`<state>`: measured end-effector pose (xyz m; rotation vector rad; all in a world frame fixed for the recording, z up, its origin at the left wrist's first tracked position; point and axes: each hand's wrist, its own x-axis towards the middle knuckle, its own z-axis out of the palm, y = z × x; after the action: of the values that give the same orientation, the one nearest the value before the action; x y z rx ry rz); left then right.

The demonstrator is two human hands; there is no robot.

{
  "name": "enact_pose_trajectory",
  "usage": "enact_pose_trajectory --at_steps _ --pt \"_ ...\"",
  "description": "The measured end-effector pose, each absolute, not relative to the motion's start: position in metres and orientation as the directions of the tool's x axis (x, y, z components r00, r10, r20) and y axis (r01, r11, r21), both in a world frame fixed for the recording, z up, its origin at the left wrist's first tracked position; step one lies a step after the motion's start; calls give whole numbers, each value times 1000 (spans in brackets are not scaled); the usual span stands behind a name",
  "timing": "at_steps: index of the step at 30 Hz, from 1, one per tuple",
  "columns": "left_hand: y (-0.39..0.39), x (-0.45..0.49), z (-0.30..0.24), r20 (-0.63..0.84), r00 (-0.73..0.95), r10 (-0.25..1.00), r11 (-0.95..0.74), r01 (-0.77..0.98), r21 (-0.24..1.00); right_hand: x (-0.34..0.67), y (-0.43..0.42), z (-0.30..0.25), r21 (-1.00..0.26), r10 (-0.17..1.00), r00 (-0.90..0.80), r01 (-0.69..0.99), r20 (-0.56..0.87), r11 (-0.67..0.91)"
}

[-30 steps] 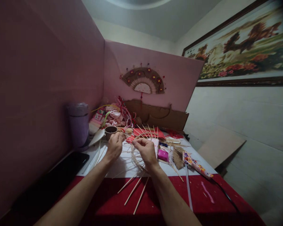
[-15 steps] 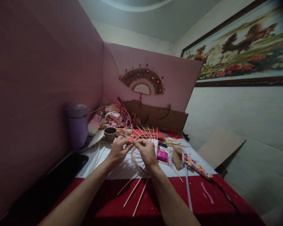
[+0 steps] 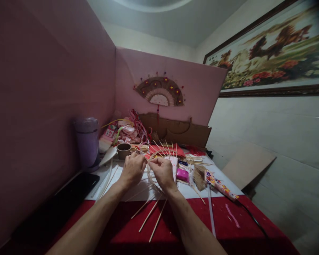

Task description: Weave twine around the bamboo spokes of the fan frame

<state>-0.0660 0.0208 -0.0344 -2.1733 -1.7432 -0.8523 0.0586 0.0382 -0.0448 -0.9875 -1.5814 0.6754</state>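
A pale ring (image 3: 149,176) with thin wooden sticks (image 3: 149,216) radiating from it lies between my hands, over the white sheet and the table's red cloth. My left hand (image 3: 133,170) is closed at the ring's left side, knuckles up, its fingertips turned away from view. Thumb and fingers of my right hand (image 3: 161,171) pinch the ring's upper left rim, close beside the left fingers. Part of the ring is covered by my right hand. Whatever the left fingers hold is too small and hidden to make out.
A brown cup (image 3: 123,151) stands just beyond my left hand, with a purple tumbler (image 3: 87,145) and black phone (image 3: 82,182) farther left. On the right lie a magenta packet (image 3: 183,175) and a flower-patterned glue gun (image 3: 220,186) with a cord. A decorated fan (image 3: 162,92) hangs behind.
My left hand has rolled over, so its knuckles now face up and the fingertips are hidden. The right hand has shifted slightly left, still pinching the rim.
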Motion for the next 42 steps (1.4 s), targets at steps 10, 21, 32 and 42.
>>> enact_pose_trajectory --at_steps 10,21,32,42 --pt "27 -80 -34 576 -135 806 -94 932 351 59 33 -40 -826 846 61 261 530 499" --pt "30 -72 -40 706 105 701 -547 713 437 60 33 -42 -765 830 -2 387 558 515" --pt "28 -81 -37 603 134 786 -524 661 537 60 30 -41 -729 829 -50 448 557 517" --pt "30 -80 -32 567 59 821 -450 678 581 58 26 -38 -741 829 -16 440 559 508"
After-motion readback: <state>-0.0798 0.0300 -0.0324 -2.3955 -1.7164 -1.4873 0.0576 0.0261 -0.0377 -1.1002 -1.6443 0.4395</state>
